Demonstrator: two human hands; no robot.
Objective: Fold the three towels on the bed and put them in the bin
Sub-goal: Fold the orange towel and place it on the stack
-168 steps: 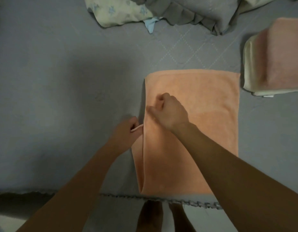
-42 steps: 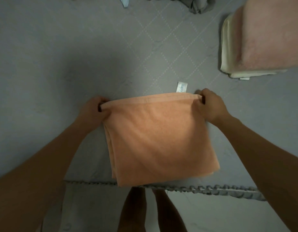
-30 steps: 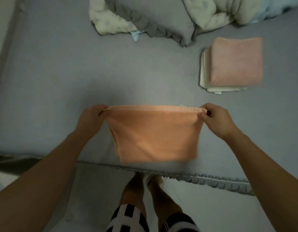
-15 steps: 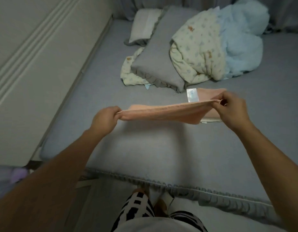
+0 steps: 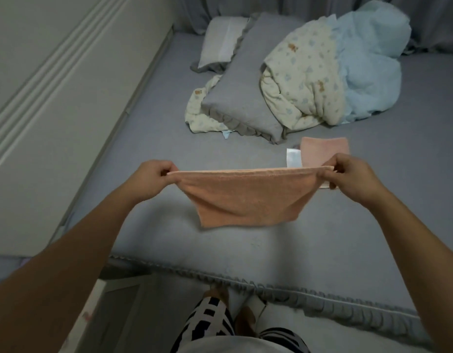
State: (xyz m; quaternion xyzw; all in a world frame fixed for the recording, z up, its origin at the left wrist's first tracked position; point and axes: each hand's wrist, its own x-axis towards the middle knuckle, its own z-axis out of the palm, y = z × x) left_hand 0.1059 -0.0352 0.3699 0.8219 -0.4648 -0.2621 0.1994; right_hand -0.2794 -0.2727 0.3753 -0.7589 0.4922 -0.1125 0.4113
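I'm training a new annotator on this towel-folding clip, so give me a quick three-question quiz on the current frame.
1. True or false: the orange towel lies flat on the bed.
2. What holds the orange towel's top corners?
A) left hand only
B) right hand only
C) both hands
3. Fill in: the folded pink towel lies beyond the ____ hand.

Key: 1 false, it hangs in the air; 2 C, each hand pinches one corner; 3 right.
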